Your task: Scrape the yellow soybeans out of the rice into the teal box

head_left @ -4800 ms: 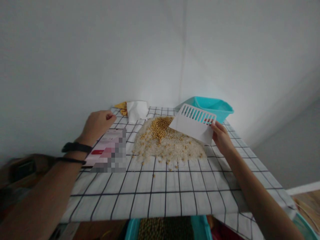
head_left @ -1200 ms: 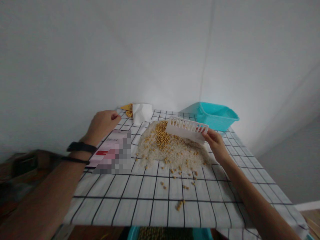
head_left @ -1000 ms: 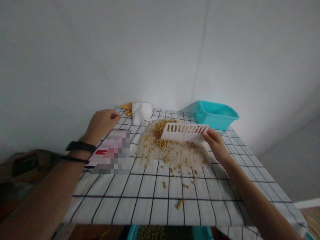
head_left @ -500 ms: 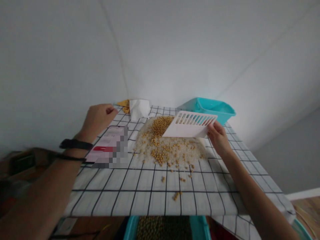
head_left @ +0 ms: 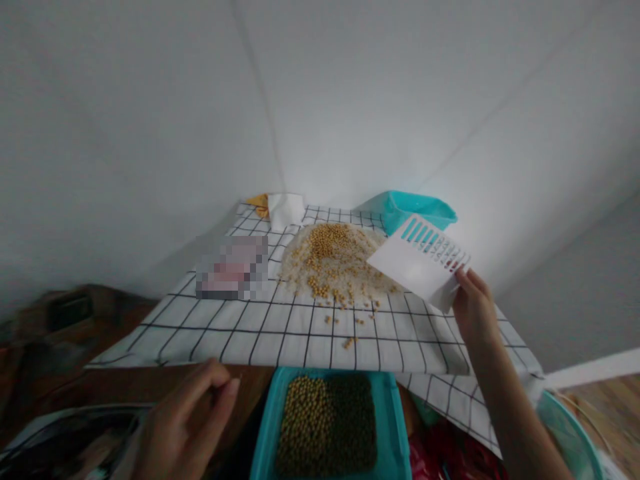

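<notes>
In my right hand [head_left: 473,300] is a thin white slotted plastic plate [head_left: 405,263], gripped at its right edge and tilted over the right side of a pile. That pile of pale rice-like grains [head_left: 295,273] has yellow soybeans [head_left: 327,240] heaped on its top and scattered at its front. My left hand [head_left: 187,420] hangs low in front of the table, left of a turquoise bin [head_left: 400,427]. Its thumb and forefinger curl towards each other; whatever is between them, if anything, is too small to make out. The bin holds yellowish beans [head_left: 303,427] and dark green beans [head_left: 353,423] side by side.
A checked cloth [head_left: 240,333] covers the table. An empty-looking turquoise container [head_left: 420,207] stands at the back right, white tissue [head_left: 285,210] at the back left. A blurred-out flat object [head_left: 233,267] lies left. Red plastic [head_left: 450,450] shows below the table.
My left hand has dropped from above the table's left side to below its front edge. My right hand has drawn the slotted plate rightward and tilted it. The view has tipped down, showing more of the bin.
</notes>
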`<state>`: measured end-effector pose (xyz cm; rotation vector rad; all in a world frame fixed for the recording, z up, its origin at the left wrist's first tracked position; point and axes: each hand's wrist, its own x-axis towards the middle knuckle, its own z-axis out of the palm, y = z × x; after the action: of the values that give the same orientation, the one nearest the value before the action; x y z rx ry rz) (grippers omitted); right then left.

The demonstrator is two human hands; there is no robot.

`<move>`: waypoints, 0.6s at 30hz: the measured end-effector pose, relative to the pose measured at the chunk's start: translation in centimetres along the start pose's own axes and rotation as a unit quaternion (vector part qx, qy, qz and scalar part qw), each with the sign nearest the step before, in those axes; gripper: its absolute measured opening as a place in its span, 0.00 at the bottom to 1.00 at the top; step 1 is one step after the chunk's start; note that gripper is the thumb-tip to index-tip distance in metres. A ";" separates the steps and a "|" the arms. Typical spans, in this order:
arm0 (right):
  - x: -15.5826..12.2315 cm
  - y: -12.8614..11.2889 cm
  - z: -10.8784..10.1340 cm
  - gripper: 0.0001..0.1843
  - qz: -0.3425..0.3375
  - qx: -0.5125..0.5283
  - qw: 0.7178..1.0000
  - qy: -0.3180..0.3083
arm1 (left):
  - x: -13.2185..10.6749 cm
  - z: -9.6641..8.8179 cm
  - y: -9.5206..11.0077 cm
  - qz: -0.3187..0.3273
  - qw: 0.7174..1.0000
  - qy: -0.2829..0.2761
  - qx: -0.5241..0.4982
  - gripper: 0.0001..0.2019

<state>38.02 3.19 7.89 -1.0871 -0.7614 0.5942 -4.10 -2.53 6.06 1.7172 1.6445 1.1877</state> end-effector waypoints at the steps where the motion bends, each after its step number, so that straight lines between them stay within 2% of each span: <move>1: -1.2 0.5 -0.6 0.16 0.010 0.006 0.999 0.034 | -1.3 0.8 -0.9 -0.037 0.999 -0.017 -0.017 0.17; 3: -3.1 1.3 -1.5 0.14 0.030 0.013 0.996 0.089 | -3.2 2.5 -2.3 -0.124 0.990 -0.052 -0.030 0.18; 4: -3.7 1.7 -1.8 0.13 0.032 0.021 0.993 0.110 | -3.8 3.3 -2.7 -0.146 0.986 -0.077 -0.037 0.20; 7: -4.4 2.3 -2.4 0.13 0.020 0.035 0.990 0.136 | -4.8 4.8 -2.9 -0.200 0.975 -0.091 -0.041 0.23; 13: -4.3 2.1 -2.6 0.16 -0.010 -0.018 0.992 0.121 | -4.8 5.6 -2.1 -0.158 0.980 -0.092 -0.075 0.22; 18: -4.9 1.7 -2.6 0.17 -0.005 -0.014 0.991 0.135 | -4.2 5.6 -2.4 -0.167 0.978 -0.076 -0.097 0.22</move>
<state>37.03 -1.32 4.44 -1.1620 -0.5404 0.4179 -0.35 -4.99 0.20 1.3138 1.5898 0.9938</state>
